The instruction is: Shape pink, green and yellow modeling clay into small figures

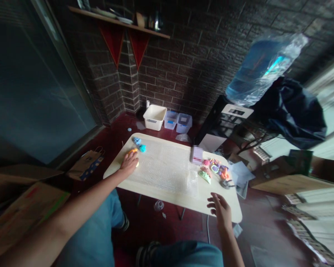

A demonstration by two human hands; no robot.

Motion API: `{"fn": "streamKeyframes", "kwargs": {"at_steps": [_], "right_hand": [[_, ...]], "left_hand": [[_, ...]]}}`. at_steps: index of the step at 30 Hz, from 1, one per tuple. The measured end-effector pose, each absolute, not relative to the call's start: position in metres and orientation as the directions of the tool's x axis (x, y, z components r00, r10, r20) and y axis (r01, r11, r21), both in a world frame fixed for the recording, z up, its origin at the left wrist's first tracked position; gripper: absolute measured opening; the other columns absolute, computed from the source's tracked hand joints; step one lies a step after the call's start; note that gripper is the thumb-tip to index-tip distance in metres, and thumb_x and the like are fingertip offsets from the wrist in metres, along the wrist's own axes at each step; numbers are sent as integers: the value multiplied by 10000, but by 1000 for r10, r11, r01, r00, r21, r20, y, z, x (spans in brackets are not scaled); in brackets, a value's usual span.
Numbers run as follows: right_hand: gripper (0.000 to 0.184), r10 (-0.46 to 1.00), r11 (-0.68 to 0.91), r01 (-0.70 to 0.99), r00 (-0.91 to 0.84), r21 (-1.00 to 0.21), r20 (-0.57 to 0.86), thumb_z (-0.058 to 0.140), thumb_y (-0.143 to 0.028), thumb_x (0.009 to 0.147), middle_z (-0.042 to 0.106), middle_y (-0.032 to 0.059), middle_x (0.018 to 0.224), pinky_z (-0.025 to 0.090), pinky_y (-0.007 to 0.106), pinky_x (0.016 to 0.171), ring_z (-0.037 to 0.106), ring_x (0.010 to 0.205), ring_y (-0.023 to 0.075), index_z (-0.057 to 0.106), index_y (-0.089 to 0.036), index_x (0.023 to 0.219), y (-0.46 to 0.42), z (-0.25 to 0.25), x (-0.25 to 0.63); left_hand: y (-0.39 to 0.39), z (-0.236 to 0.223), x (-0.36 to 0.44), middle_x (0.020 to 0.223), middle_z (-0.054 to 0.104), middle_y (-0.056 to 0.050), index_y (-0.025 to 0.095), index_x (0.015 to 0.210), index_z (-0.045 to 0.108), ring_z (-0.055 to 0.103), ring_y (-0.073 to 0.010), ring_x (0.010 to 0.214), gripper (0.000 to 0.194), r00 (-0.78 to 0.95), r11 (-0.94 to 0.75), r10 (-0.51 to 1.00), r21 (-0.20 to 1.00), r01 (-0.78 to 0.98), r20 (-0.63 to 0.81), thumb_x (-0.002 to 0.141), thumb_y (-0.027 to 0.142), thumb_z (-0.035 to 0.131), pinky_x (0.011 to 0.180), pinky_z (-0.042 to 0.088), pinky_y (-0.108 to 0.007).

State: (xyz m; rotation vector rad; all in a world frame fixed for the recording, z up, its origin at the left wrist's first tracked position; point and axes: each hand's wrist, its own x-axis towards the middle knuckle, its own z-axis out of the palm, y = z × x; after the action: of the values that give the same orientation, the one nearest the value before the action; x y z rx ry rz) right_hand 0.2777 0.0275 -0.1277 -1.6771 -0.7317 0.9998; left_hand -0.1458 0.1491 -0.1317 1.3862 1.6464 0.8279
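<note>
My left hand [130,163] rests at the left end of the pale table [156,185], its fingers curled over an orange lump [133,151]. A bit of something pale yellow [137,164] shows by the fingertips; the palm hides the rest. Just beyond lie a bright teal lump [142,148] and a light blue lump [137,140]. Over the front right edge of the table hovers my right hand [222,208], open and holding nothing, fingers apart. Farther back from it are a pale green piece [205,176] and a pile of small colourful pieces [215,168].
Bubble wrap [164,167] covers the table's middle. A lilac box [197,154] stands at the back edge. Behind, on the floor, are a white bin [155,118] and two clear tubs [171,120]. A water dispenser [221,118] stands back right; a paper bag [86,163] is left.
</note>
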Motion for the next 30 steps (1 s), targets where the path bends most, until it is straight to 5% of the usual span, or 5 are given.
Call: {"fn": "streamKeyframes", "kwargs": {"at_steps": [5, 10, 14, 20, 30], "right_hand": [[425, 834, -295, -75, 465, -953, -295, 751, -548, 644, 692, 18, 700, 371, 210, 411, 611, 502, 136, 686, -192, 867, 3, -120, 262], [416, 847, -278, -145, 428, -950, -314, 744, -556, 680, 689, 7, 699, 383, 201, 419, 575, 489, 106, 688, -198, 884, -19, -118, 236], [397, 859, -260, -194, 401, -946, -319, 744, -551, 691, 678, 1, 663, 389, 209, 417, 580, 497, 118, 684, -203, 874, -37, -114, 211], [397, 872, -210, -245, 392, -946, -295, 753, -555, 673, 637, -8, 630, 377, 208, 401, 560, 481, 115, 685, -195, 828, -50, -99, 182], [366, 957, -7, -136, 286, -991, -46, 593, -549, 847, 646, 17, 713, 433, 239, 533, 609, 649, 154, 681, -194, 877, -26, -36, 121]], "left_hand": [[137, -111, -131, 1056, 671, -119, 126, 957, 634, 638, -270, 1007, 192, 28, 341, 939, 940, 15, -341, 832, 272, 637, 888, 509, -439], [111, -84, -100, 856, 681, -123, 127, 819, 602, 680, -219, 789, 205, 175, 411, 911, 782, -469, -374, 843, 320, 538, 682, 566, -360], [95, -66, -75, 591, 558, -21, 159, 635, 497, 518, -83, 447, 356, 190, 393, 912, 644, -656, -364, 873, 414, 571, 346, 342, -156], [73, -34, -55, 401, 409, 44, 178, 504, 400, 326, -48, 276, 551, 201, 354, 929, 591, -725, -310, 840, 580, 572, 270, 110, -155], [24, -12, -24, 318, 328, 56, 189, 417, 384, 282, -58, 234, 625, 279, 367, 930, 653, -662, -240, 804, 641, 576, 283, 141, -207]]}}
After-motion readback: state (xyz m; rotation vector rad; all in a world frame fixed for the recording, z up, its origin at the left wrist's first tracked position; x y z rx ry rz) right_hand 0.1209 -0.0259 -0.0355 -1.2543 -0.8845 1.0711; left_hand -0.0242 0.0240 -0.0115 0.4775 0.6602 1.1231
